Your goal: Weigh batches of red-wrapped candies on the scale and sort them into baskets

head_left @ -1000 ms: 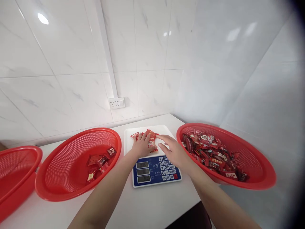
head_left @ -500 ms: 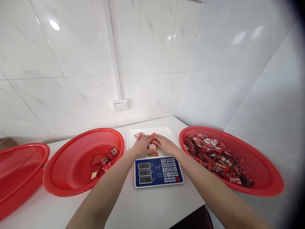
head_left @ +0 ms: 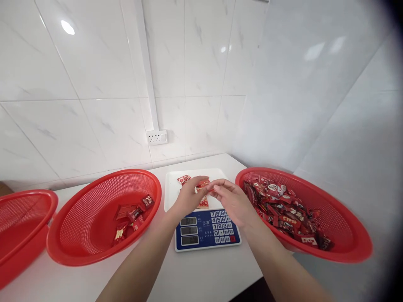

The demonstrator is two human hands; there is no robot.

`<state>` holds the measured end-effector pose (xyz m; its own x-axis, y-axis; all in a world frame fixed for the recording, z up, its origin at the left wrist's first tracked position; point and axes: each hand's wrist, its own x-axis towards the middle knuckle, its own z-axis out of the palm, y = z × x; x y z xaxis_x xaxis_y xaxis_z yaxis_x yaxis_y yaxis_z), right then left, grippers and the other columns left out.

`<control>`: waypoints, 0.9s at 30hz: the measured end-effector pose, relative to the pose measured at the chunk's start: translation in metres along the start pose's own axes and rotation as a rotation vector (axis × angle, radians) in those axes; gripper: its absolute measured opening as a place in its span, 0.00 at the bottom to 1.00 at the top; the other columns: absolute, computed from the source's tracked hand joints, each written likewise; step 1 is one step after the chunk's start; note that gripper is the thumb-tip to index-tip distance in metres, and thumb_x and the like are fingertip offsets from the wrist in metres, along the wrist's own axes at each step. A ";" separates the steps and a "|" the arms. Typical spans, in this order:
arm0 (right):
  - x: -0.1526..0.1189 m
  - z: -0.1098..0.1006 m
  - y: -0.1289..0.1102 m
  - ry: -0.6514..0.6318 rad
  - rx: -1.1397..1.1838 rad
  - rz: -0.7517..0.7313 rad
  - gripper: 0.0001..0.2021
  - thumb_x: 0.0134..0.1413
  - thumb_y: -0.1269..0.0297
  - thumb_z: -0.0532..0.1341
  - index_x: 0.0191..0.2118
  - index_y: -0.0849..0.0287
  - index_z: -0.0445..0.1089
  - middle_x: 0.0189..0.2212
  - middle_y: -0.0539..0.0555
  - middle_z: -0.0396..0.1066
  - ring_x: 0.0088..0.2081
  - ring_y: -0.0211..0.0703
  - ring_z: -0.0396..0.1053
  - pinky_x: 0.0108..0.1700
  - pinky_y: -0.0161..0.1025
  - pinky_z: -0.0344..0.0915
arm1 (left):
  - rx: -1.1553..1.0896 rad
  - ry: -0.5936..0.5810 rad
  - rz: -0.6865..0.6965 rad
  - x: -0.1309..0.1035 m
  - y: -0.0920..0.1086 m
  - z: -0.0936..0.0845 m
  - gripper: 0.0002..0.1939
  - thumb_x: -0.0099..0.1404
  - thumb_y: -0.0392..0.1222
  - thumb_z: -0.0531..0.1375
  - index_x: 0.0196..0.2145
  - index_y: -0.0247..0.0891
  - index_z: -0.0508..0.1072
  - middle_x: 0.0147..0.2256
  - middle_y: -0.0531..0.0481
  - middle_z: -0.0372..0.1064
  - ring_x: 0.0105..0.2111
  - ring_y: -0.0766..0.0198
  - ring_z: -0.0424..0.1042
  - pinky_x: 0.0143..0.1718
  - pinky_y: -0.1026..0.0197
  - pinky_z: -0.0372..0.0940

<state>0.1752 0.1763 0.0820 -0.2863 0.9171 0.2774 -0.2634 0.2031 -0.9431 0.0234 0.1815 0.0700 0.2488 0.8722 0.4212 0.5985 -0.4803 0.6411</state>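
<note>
A white scale tray (head_left: 171, 191) with a blue keypad panel (head_left: 206, 230) stands in the middle, with several red packets (head_left: 203, 203) on the tray. Above the packets, my left hand (head_left: 189, 195) is curved, its thumb and fingers apart and its thumb tip close to my right hand. The fingers of my right hand (head_left: 231, 197) are pinched together over the tray's right side; a bit of red shows at their tips, too small to name. Part of the packets is hidden behind my hands.
To the right, a red basket (head_left: 349, 247) holds a heap of red packets (head_left: 286, 209). A red basket (head_left: 75, 218) with several packets (head_left: 135, 214) stands left of the scale, and another red basket (head_left: 28, 235) is at the far left. Behind is a tiled wall with a socket (head_left: 157, 137).
Both hands have lifted off the packets on the tray. My right hand has gone from lying spread to a pinch, and more of the packets shows. The view has shifted slightly.
</note>
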 end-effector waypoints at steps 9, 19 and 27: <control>-0.037 0.016 -0.035 -0.094 0.170 -0.128 0.01 0.46 0.64 0.64 0.27 0.51 0.72 0.27 0.48 0.65 0.35 0.39 0.63 0.41 0.40 0.62 | -0.208 -0.056 -0.141 -0.058 0.040 -0.023 0.12 0.63 0.44 0.55 0.45 0.44 0.70 0.46 0.50 0.71 0.47 0.60 0.68 0.48 0.57 0.64; -0.042 0.012 -0.030 -0.126 0.148 -0.143 0.04 0.49 0.64 0.61 0.28 0.51 0.74 0.27 0.49 0.68 0.35 0.39 0.65 0.41 0.38 0.62 | 0.708 -0.132 -0.076 -0.102 -0.013 -0.044 0.18 0.62 0.39 0.55 0.51 0.41 0.66 0.56 0.42 0.60 0.59 0.46 0.52 0.56 0.38 0.51; -0.032 0.009 0.000 -0.122 -0.319 -0.013 0.09 0.54 0.56 0.57 0.31 0.54 0.70 0.31 0.50 0.70 0.38 0.43 0.66 0.43 0.40 0.61 | 0.673 -0.149 -0.292 -0.146 -0.027 -0.064 0.31 0.59 0.24 0.45 0.57 0.45 0.60 0.61 0.45 0.52 0.58 0.53 0.57 0.49 0.50 0.65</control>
<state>0.1765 0.1437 0.0750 -0.3978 0.8698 0.2919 0.0281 0.3296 -0.9437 -0.0784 0.0611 0.0319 0.0799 0.9819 0.1718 0.9807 -0.1083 0.1628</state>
